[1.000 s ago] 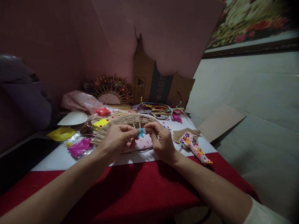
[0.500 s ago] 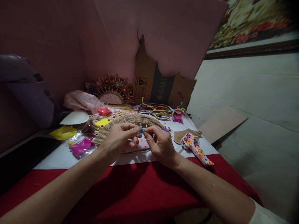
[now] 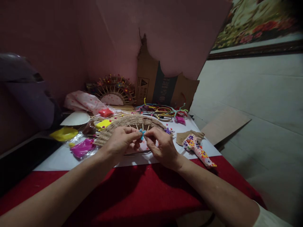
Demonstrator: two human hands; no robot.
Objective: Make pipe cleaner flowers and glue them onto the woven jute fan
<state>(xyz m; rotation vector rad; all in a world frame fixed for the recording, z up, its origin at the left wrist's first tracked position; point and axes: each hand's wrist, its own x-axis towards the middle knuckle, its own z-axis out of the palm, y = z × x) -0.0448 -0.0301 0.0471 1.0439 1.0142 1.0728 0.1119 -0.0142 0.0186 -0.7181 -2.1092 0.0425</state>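
A small light-blue flower (image 3: 142, 133), which looks bent from fuzzy pipe cleaner, is between my two hands. My left hand (image 3: 123, 140) pinches its left side between thumb and forefinger, the other fingers curled below. My right hand (image 3: 161, 145) has its thumb and fingertips closed at the flower's right edge. Behind and beneath them lies a half-round fan-like piece with a woven straw arch (image 3: 132, 120), thin sticks and a pink dotted centre, partly hidden by my hands. A purple flower (image 3: 167, 130) rests at the arch's right end.
Packs of yellow clay (image 3: 63, 134) and magenta clay (image 3: 82, 148) lie left. Scissors (image 3: 163, 115) and coloured pipe cleaners (image 3: 176, 111) are behind. A floral cloth piece (image 3: 200, 151) sits right. A similar finished-looking fan (image 3: 113, 91) and torn cardboard (image 3: 165, 85) stand at the back.
The blue flower has turned and shows more of its shape between my fingers. My right fingertips have shifted slightly left and down; my left hand stays nearly in place.
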